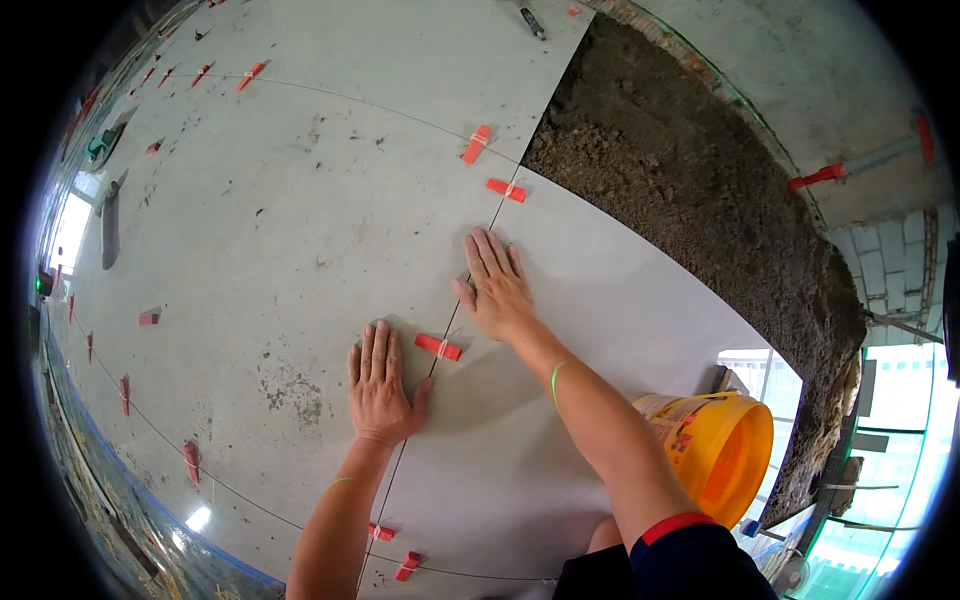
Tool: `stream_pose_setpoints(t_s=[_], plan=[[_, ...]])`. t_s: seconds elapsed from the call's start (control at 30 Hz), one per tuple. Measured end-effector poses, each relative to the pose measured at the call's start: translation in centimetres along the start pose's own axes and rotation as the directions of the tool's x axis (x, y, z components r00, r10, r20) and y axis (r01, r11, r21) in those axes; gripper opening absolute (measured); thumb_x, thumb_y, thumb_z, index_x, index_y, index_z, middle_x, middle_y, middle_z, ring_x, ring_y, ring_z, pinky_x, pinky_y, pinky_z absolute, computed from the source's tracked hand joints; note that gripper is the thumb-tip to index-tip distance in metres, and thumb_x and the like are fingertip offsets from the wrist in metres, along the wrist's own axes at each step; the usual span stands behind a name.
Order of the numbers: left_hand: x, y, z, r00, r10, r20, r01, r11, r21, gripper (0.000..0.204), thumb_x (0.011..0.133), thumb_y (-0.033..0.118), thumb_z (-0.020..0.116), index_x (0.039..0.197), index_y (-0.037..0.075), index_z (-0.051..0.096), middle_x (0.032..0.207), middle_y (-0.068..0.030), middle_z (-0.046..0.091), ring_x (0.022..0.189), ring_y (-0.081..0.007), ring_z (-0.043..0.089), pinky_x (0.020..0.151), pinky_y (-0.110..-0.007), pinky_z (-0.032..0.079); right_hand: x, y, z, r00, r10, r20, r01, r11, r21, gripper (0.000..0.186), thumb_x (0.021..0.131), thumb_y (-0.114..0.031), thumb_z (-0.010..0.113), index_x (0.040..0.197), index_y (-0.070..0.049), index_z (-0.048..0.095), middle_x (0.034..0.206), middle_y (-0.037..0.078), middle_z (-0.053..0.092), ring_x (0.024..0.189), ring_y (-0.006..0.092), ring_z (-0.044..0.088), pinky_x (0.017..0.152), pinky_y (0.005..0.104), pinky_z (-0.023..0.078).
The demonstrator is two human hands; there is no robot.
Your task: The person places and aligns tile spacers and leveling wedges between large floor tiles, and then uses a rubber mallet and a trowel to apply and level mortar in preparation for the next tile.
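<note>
My left hand (380, 388) lies flat on a large grey floor tile (290, 250), fingers stretched forward, thumb close to the joint. Across that joint, my right hand (492, 284) is spread on the neighbouring smooth tile (620, 300), its thumb and fingertips at the seam. A red wedge (438, 347) sits in a clip on the joint between my hands. Farther up the same seam is another red wedge (506, 190), with a third wedge (476, 144) just beyond it. Neither hand holds anything.
Dark loose mortar (660, 150) borders the right tile. A yellow bucket (722, 455) lies tipped beside my right arm. More red wedges (191, 462) line the left joint. A dark-handled tool (532, 24) lies at the far edge, and a long grey tool (110, 225) at left.
</note>
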State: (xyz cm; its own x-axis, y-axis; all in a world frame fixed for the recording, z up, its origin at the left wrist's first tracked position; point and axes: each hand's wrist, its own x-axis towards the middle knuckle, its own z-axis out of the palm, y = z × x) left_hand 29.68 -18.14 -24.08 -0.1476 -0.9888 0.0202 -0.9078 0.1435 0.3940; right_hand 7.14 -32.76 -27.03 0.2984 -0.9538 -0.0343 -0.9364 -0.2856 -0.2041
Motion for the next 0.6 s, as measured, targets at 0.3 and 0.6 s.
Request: stream_pose_setpoints(t_s=[0.3,0.6], plan=[[0.3,0.7,0.1,0.999,-0.021,0.032,0.022,0.999,-0.026,0.087,0.087,0.043,0.068,0.155,0.001,0.034,0.164,-0.0150,0.031,0.155,-0.0329,0.023,0.125,-0.052,0.017,0.9,0.2,-0.8,0.999,0.017,0.032,-0.017,1.000,0.010,0.074,0.105,-0.050,0.035,0.162,-0.005,0.019,0.170,0.011,0.016,0.157,0.0281,0.013,0.128,0.0478,0.007],[0.3,0.5,0.1,0.999,-0.031,0.013,0.031,1.000,0.001,0.086,0.087,0.041,0.068,0.155,0.001,0.035,0.163,-0.0149,0.033,0.154,-0.0324,0.026,0.124,-0.052,0.019,4.8,6.5,-0.6,0.858,0.450,-0.247,-0.450,0.891,0.062,0.065,0.105,-0.036,0.043,0.158,-0.001,0.029,0.165,0.015,0.029,0.154,0.0303,0.023,0.126,0.0488,0.015]])
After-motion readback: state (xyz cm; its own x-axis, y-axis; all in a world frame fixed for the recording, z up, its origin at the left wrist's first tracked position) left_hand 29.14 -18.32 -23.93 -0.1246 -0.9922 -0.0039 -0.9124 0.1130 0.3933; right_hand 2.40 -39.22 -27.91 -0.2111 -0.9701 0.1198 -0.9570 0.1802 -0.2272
